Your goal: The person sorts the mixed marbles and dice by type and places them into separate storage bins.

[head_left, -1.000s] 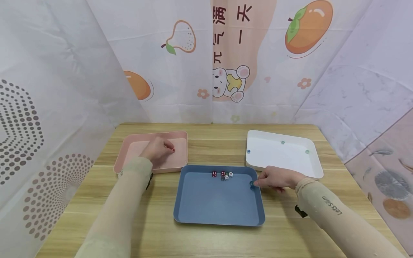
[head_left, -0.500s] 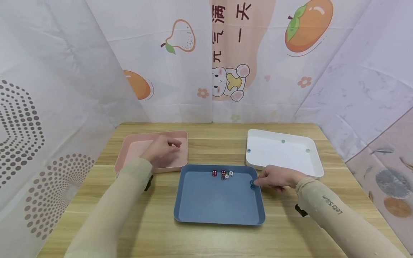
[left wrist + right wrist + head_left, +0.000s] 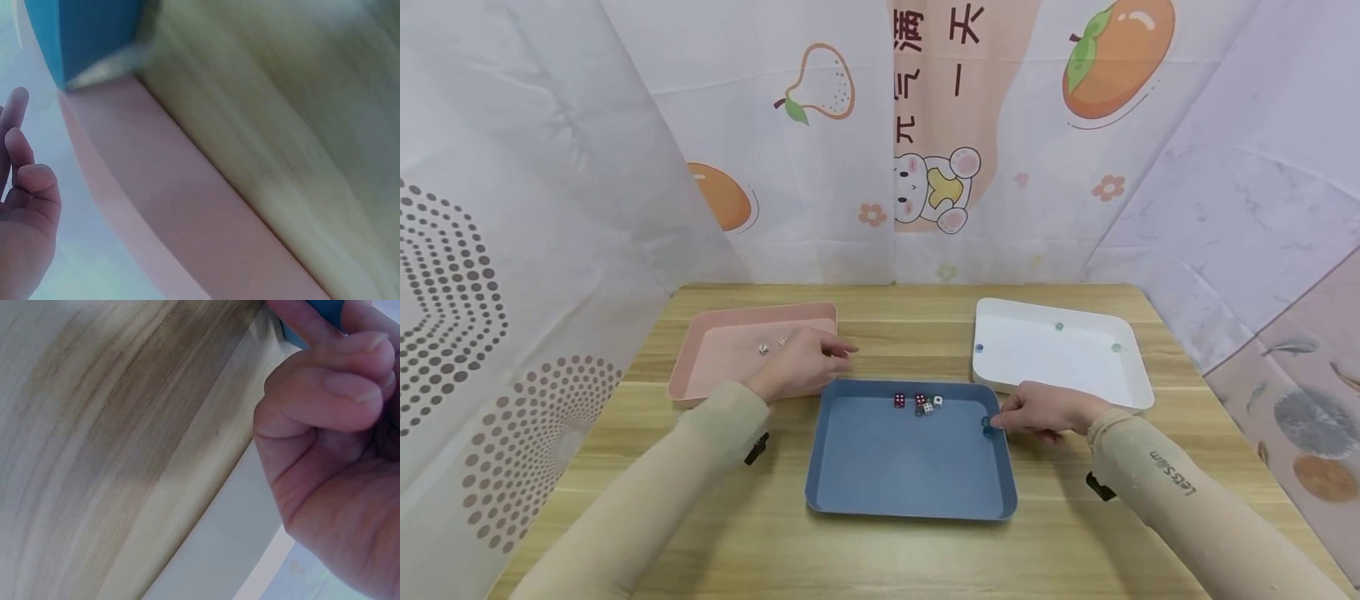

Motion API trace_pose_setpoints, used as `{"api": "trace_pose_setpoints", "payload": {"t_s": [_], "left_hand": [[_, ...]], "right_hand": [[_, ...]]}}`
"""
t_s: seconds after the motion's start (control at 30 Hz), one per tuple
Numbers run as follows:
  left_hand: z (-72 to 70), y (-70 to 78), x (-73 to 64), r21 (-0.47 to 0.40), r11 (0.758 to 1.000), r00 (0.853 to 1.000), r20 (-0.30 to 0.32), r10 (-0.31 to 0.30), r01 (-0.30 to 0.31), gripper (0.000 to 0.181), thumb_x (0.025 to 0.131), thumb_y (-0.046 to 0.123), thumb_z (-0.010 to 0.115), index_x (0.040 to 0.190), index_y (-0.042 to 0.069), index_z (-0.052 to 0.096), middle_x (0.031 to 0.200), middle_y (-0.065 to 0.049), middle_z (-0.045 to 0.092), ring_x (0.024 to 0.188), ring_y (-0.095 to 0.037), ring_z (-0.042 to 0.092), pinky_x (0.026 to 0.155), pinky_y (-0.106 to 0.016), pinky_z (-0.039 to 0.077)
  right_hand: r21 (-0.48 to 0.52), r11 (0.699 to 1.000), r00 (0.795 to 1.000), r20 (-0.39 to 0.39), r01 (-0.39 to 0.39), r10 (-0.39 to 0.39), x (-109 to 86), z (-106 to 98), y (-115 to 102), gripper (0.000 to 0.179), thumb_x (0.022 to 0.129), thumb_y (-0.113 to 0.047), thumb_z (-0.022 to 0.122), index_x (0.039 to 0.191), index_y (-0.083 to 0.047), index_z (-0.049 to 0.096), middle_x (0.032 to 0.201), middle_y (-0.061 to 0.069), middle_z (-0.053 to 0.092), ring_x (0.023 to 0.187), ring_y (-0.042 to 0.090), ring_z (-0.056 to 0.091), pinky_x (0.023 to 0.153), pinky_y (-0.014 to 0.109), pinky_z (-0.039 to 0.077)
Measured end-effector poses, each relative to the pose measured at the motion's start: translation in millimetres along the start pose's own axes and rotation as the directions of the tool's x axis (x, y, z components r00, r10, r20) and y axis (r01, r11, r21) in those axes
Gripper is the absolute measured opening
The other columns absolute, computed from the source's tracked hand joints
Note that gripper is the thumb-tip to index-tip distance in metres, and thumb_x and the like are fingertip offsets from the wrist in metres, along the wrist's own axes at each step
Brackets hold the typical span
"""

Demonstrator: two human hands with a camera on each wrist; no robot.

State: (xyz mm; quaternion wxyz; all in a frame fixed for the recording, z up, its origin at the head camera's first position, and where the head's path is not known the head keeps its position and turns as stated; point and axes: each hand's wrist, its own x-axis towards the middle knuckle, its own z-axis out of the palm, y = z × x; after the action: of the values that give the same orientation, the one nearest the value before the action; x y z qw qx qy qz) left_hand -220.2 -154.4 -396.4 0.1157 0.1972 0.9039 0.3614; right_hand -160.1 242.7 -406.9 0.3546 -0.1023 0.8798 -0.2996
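Note:
My left hand (image 3: 805, 360) hovers over the right end of the pink tray (image 3: 681, 367), fingers loosely extended with nothing between them. Two small white-looking dice (image 3: 763, 349) lie in that tray behind the hand, which hides part of its floor. At the right rim of the blue tray (image 3: 910, 475), thumb and forefinger of my right hand (image 3: 1047, 408) pinch a dark teal glass marble (image 3: 987, 422); its other fingers are curled outside the rim. Near the blue tray's far wall sit a red die (image 3: 899, 401), another red die (image 3: 921, 399), white dice (image 3: 937, 401) and a marble.
A white tray (image 3: 1045, 367) stands at the back right with a blue marble (image 3: 979, 347) and pale green marbles (image 3: 1116, 347) in it. All trays rest on a wood-grain table (image 3: 910, 558). Printed curtains (image 3: 820, 183) enclose the back and sides.
My left hand let go of a red die in the pink tray, lifted, and moved right toward the blue tray, uncovering dice behind it. The right hand stayed in place.

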Motion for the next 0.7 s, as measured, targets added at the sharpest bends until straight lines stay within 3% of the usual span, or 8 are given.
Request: {"api": "trace_pose_setpoints", "payload": {"t_s": [0.2, 0.33, 0.5, 0.7], "left_hand": [[18.1, 21.4, -3.1, -0.050, 0.999, 0.999, 0.052, 0.005, -0.002, 0.034, 0.092, 0.018, 0.077, 0.125, 0.011, 0.074, 0.099, 0.006, 0.078, 0.090, -0.007, 0.070, 0.082, -0.031, 0.058], [30.0, 30.5, -5.3, -0.113, 0.994, 0.996, 0.093, 0.011, 0.000, 0.034, 0.090, 0.015, 0.080, 0.123, 0.010, 0.075, 0.093, 0.007, 0.078, 0.088, -0.012, 0.072, 0.076, -0.030, 0.059], [44.8, 32.1, -4.1, -0.143, 0.990, 0.991, 0.134, 0.015, 0.004, 0.032, 0.089, 0.011, 0.080, 0.120, 0.007, 0.076, 0.090, 0.002, 0.078, 0.069, -0.026, 0.071, 0.061, -0.027, 0.053], [54.6, 31.1, -1.7, -0.101, 0.994, 0.985, 0.170, -0.021, 0.039, 0.032, 0.089, 0.011, 0.079, 0.121, 0.008, 0.075, 0.089, 0.002, 0.078, 0.054, -0.018, 0.066, 0.063, -0.025, 0.051]], "right_hand": [[0.000, 1.000, 1.000, -0.001, 0.001, -0.001, -1.4, -1, 0, 0.044, 0.099, -0.037, 0.067, 0.071, -0.004, 0.061, 0.049, -0.002, 0.042, 0.040, 0.011, 0.041, 0.041, 0.023, 0.034], [0.001, 1.000, 1.000, 0.004, 0.016, -0.016, -1.0, -2, 1, 0.046, 0.100, -0.037, 0.066, 0.068, -0.004, 0.057, 0.048, -0.002, 0.042, 0.040, 0.011, 0.041, 0.041, 0.023, 0.034], [0.002, 1.000, 1.000, 0.010, 0.026, -0.026, -1.0, -2, 2, 0.046, 0.100, -0.037, 0.066, 0.067, -0.006, 0.056, 0.048, -0.002, 0.042, 0.040, 0.011, 0.041, 0.041, 0.023, 0.034], [0.002, 1.000, 1.000, 0.009, 0.028, -0.028, -1.7, -1, 2, 0.046, 0.100, -0.037, 0.066, 0.066, -0.008, 0.054, 0.048, -0.002, 0.042, 0.040, 0.011, 0.041, 0.041, 0.023, 0.034]]}}
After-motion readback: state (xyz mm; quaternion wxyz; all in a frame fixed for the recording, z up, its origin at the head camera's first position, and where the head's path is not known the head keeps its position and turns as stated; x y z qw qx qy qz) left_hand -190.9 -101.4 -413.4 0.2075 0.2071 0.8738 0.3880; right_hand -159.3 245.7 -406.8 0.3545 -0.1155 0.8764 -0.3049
